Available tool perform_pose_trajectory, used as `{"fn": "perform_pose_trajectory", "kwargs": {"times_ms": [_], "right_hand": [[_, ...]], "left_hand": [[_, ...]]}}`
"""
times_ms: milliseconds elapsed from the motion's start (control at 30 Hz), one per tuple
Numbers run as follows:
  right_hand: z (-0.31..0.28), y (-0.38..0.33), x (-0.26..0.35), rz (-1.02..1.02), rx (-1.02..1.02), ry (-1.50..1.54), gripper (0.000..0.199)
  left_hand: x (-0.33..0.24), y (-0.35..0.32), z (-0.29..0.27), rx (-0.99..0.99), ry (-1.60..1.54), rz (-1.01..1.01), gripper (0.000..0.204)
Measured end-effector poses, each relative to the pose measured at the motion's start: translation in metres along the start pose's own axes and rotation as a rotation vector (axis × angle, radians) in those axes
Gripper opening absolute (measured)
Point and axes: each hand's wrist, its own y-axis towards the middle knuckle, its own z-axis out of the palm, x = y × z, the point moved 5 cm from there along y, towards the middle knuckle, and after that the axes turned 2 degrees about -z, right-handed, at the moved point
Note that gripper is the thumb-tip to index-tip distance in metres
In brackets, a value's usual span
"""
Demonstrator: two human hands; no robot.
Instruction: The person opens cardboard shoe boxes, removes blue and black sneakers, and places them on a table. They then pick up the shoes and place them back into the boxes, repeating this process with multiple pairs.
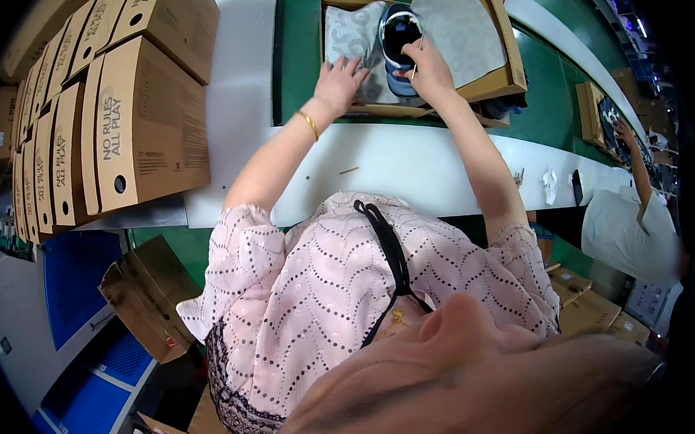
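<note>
Open cardboard box [511, 62] sits at far centre, on the green belt [552, 99] just beyond the white bench [407, 168]. Its lid is tilted up on the right side. Patterned grey paper [351, 34] lines the box; a second sheet [455, 26] lies over the right part.

Shoe [398, 36], dark with blue and white trim, lies in the box between the two sheets, opening upward.

Left hand [339, 81]: palm down on the paper at the near left of the box, fingers [350, 64] spread and flat, touching the paper just beside the shoe. Gold bracelet [309, 124] on that wrist.

Right hand [428, 68]: over the near right side of the shoe, fingers curled and pinching the shoe's edge. Exact grip point is partly hidden by the hand itself.

Left of the scene: a row of closed brown boxes [138, 125] standing on edge on the bench, well apart from the hands. More flat cartons [145, 296] lie lower left, below bench level.

Right of the scene: another person in a white top [623, 232] stands at the same belt, one arm reaching to a further open box [595, 109]. Small crumpled white scrap [548, 183] on the bench near that person.
</note>
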Motion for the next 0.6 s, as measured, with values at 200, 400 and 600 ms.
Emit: {"fn": "perform_pose_trajectory", "kwargs": {"times_ms": [200,400,600], "right_hand": [[-0.05,0.004,0.05,0.014,-0.101,0.108,0.035],[-0.075,-0.014,0.058,-0.082,-0.194,0.048,0.034],[-0.086,-0.013,0.073,-0.094,-0.178,0.084,0.033]], "left_hand": [[0.034,0.016,0.017,0.363,0.179,0.019,0.023],[0.046,0.003,0.001,0.361,0.136,-0.012,0.052],[0.017,0.011,0.033,0.509,0.231,0.223,0.041]]}}
